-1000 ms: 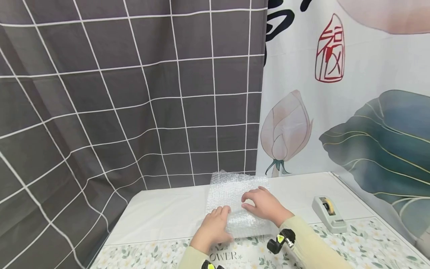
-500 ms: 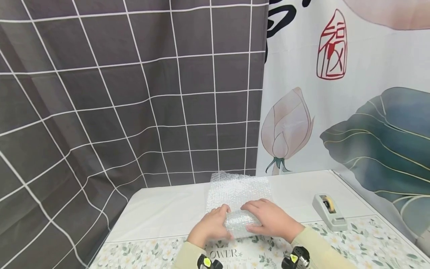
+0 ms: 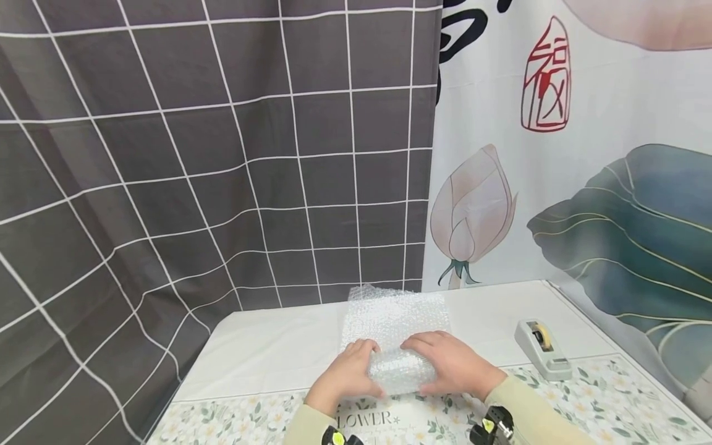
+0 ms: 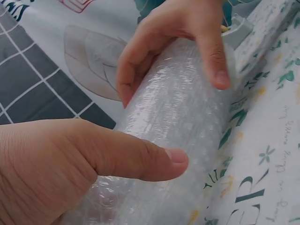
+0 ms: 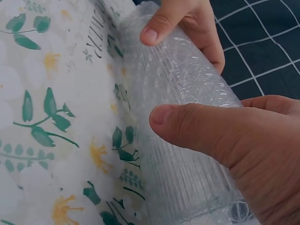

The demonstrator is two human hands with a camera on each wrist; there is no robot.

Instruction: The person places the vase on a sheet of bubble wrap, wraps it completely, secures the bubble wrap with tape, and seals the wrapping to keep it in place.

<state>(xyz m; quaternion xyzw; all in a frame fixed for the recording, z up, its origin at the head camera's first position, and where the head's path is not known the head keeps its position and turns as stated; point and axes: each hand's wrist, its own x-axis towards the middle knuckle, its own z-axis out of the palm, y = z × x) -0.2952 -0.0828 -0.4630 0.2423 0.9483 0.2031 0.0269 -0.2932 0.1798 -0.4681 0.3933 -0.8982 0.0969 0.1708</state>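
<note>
A roll of clear bubble wrap (image 3: 402, 372) lies crosswise near the front of the table, its loose sheet (image 3: 397, 318) spreading away behind it. My left hand (image 3: 349, 376) grips the roll's left end, thumb on the near side and fingers over the far side. At the right end, my right hand (image 3: 457, 366) holds it the same way. In the left wrist view the bubble wrap (image 4: 161, 112) looks thick and rounded between both thumbs. The right wrist view shows fine ridges along the bubble wrap (image 5: 173, 173); what lies inside is hidden.
To the right stands a pale tape dispenser (image 3: 543, 350) with a yellow roll. The table is covered by a white cloth (image 3: 267, 352) with a floral-printed front part (image 3: 239, 420). A dark checked curtain (image 3: 334, 228) and a flower-printed hanging (image 3: 500, 259) close off the back.
My right hand has come down from above the sheet onto the roll's right end. The left hand has stayed at the left end, shifting only slightly.
</note>
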